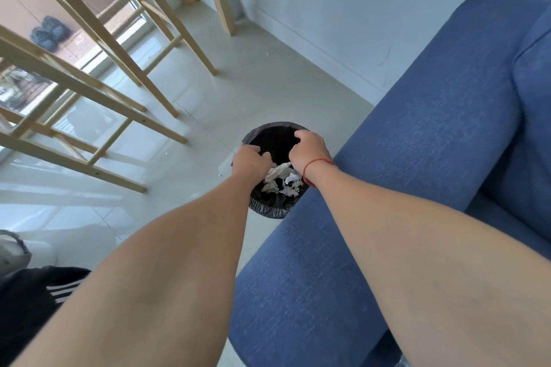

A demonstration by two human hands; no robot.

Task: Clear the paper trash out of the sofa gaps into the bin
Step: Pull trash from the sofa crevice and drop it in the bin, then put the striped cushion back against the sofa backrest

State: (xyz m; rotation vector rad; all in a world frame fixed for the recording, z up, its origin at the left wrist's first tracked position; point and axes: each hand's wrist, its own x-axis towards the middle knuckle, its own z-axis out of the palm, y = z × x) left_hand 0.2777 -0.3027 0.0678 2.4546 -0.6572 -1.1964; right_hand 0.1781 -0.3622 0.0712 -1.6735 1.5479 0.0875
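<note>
Head camera view, left to right: pale wooden frame legs (89, 48) cross the upper left of the frame above a glossy tiled floor (262, 77). At centre, a small round bin lined with a black plastic bag (269, 208) stands on the floor, touching the arm of a blue fabric sofa (432, 143) that fills the right side. Crumpled white paper trash (280, 180) lies inside the bin. The left hand (250, 159) and the right hand (310, 150), a red string on its wrist, hover over the bin's mouth, fingers curled; whether either grasps anything cannot be told.
</note>
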